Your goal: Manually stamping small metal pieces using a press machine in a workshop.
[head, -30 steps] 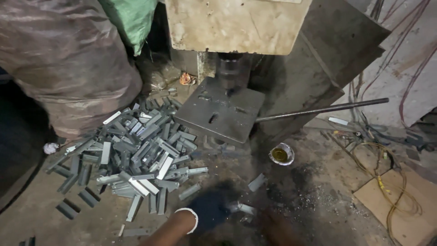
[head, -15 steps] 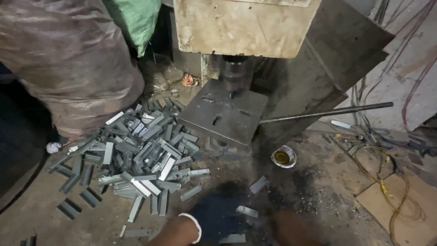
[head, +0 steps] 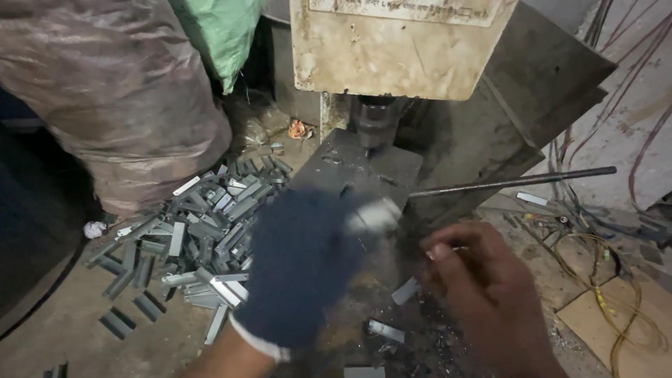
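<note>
A view from above a small press machine (head: 402, 42) on a gritty floor (head: 63, 329). The left hand (head: 301, 262), in a dark blue glove, is raised in front of the press's flat steel plate (head: 364, 168), its fingers curled around a small pale metal piece (head: 374, 215). The bare right hand (head: 493, 294) hovers just beside it, fingers loosely bent, pinching nothing that can be made out. A heap of grey metal channel pieces (head: 203, 217) lies to the left, near a bulging sack (head: 119, 91). A thin steel rod (head: 511, 183) juts out to the right. The piece seems on its way to the plate; seating it squarely under the punch calls for careful alignment.
</note>
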